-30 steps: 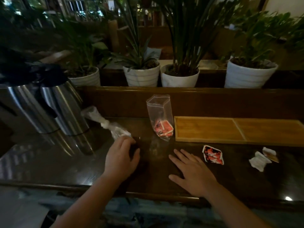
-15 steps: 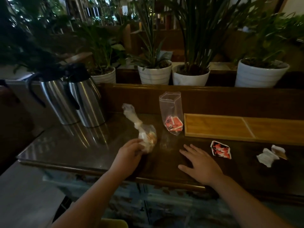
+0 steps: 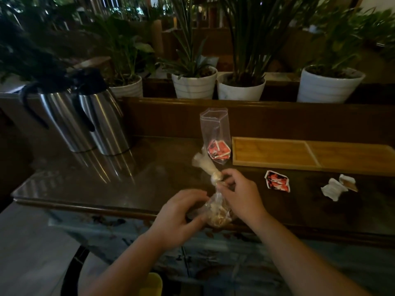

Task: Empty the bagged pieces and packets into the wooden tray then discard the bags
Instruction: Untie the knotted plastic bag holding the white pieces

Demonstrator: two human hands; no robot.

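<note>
Dark glossy desk (image 3: 111, 184), dim light. Wooden tray (image 3: 299, 153), 2 compartments w/ divider, lies far right on desk; both look bare. Two steel thermos jugs (image 3: 94, 122) far left.

Upright clear bag (image 3: 214, 133) just left of tray, red-white packets at its bottom, top open. Loose red packet (image 3: 277, 181) and torn white wrappers (image 3: 337, 186) on desk in front of tray.

Knotted bag of pieces (image 3: 215, 208) held at near desk edge, between both hands. Long axis runs up and away, twisted neck tilted toward upright bag. L hand (image 3: 177, 218) cups the bulging bottom; R hand (image 3: 239, 195) pinches neck at the knot. Both grasping same bag.

Tray lies right and beyond bag; R hand nearer it. Judgement: knot must come undone before tipping.

No readable print on packets, too blurred.
</note>
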